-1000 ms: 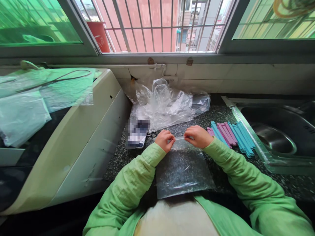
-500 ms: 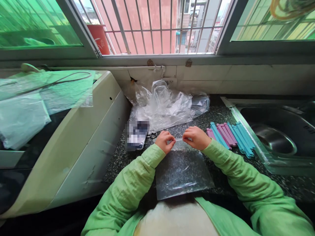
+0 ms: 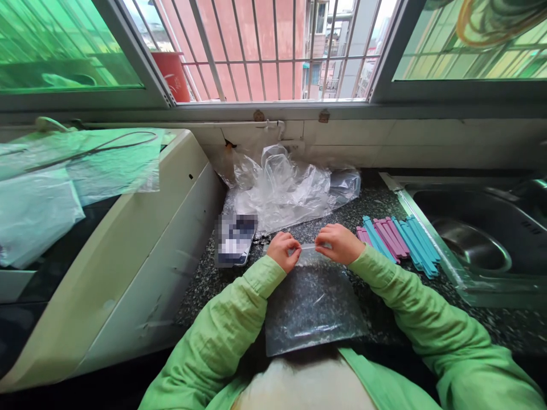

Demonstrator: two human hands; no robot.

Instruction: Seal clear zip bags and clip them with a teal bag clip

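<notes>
long, loose light-green sleeves (image 3: pixel 239 307) reach both wrists, worn open over a cream-white top (image 3: pixel 303 384).

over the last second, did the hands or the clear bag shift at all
Barely. The left hand and right hand still pinch the top edge of the clear bag, their grip unchanged. Only the view drifted slightly. The clip sticks, phone and crumpled plastic stayed put on the counter.

Two hands (image 3: pixel 284 249); one flat clear bag (image 3: pixel 314 304); one phone (image 3: pixel 234 239); one sink (image 3: pixel 470 239); one red pot (image 3: pixel 173 74).
</notes>
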